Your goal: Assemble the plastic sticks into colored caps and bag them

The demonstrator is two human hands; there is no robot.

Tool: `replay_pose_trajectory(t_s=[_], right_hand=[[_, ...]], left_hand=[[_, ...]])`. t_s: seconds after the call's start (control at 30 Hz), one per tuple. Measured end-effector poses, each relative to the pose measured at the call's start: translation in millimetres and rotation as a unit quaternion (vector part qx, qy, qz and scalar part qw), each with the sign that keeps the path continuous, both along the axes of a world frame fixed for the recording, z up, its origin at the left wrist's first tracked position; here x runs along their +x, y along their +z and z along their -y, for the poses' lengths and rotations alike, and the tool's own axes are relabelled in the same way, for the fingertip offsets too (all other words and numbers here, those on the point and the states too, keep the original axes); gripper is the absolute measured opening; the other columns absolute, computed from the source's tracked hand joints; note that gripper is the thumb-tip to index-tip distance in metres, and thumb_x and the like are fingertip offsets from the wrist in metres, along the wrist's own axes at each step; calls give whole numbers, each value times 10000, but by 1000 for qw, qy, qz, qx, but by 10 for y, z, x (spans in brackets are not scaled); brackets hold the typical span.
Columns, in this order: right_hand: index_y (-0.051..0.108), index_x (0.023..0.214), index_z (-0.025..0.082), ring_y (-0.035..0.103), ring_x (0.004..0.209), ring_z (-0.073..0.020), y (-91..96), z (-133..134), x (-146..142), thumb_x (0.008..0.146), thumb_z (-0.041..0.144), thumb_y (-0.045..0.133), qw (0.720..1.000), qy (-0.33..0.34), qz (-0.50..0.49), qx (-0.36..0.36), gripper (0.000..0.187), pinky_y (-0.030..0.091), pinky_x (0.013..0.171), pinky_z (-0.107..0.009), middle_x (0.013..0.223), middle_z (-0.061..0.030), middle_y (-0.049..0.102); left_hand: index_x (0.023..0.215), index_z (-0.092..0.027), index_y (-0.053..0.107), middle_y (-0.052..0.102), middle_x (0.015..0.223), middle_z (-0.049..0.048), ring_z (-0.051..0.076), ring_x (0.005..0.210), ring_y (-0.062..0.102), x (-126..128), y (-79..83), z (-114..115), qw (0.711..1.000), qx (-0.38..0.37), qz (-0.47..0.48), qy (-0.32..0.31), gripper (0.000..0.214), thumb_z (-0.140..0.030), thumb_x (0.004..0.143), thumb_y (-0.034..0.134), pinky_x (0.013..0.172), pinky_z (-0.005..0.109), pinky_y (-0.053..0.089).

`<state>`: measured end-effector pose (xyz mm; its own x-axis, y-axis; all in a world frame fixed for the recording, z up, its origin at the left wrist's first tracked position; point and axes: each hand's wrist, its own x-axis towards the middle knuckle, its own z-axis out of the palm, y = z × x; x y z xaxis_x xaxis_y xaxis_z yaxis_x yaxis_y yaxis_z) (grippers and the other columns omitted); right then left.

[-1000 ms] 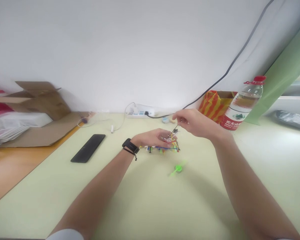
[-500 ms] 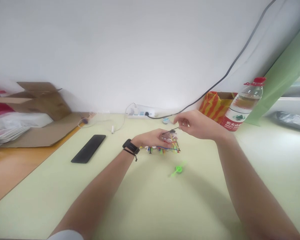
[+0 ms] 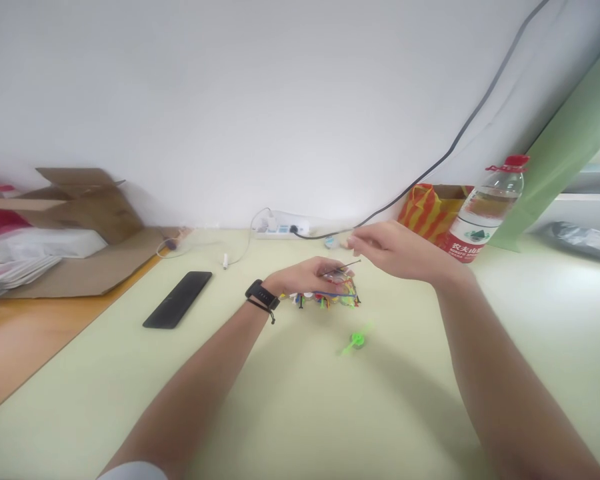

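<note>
My left hand (image 3: pixel 307 275), with a black watch on the wrist, lies over a small colourful model (image 3: pixel 330 296) of thin rods and connectors on the pale green table (image 3: pixel 280 400), its fingers closed on the top of it. A thin dark rod (image 3: pixel 344 267) sticks out from under those fingers toward the right. My right hand (image 3: pixel 387 248) hovers just right of and above the model, fingers loosely curled, and I cannot make out anything held in them. A small green propeller piece (image 3: pixel 355 341) lies on the table a little nearer to me.
A black phone (image 3: pixel 177 308) lies to the left. Cardboard boxes (image 3: pixel 80 200) and stacked papers sit at far left. A white power strip (image 3: pixel 280 227) with cables runs along the wall. A water bottle (image 3: pixel 483 217) and an orange striped bag (image 3: pixel 425 210) stand at right.
The thin dark rod has tilted down from steep to nearly level. My right hand has let go of its end and drawn slightly up and right. My left hand stays on the model.
</note>
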<state>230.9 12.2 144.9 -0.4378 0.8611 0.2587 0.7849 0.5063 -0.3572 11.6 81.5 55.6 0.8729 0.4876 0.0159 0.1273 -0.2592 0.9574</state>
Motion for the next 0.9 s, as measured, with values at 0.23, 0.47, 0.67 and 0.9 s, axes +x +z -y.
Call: replay_pose_trajectory(t_s=[0.23,0.47,0.67,0.9], right_hand=[[722,957,221,658,881,-218,-44,-34,35,954,457,555,996,57,25,-58,289,442,709,-296,1014,-61,747],[767,1026,250,663,808,-190,-76,-100,44,903,336,619,993,63,45,-84,211,447,672,-279,1018,-36,744],[787,932,211,618,601,-141,-67,-94,29,906,352,613,992,56,33,-111,225,411,574,-277,961,-52,741],[782,1035,238,591,692,-148,-97,-128,12,896,311,614,996,72,16,-55,230,397,620,-264,916,-26,741]], left_hand=[[1253,-197,679,704,1228,101,235,1130,678,17,-10,-11,999,-21,24,-6,484,-366,821,817,937,332,546],[1293,-223,661,699,1252,90,237,1161,666,44,-21,20,1000,-26,7,1,505,-380,835,804,953,332,540],[1241,-186,669,697,1187,94,234,1128,667,46,14,35,999,-34,35,3,463,-380,840,798,943,338,535],[1182,-178,682,716,1120,94,226,1060,684,69,4,69,998,-32,47,20,465,-404,802,826,921,350,543]])
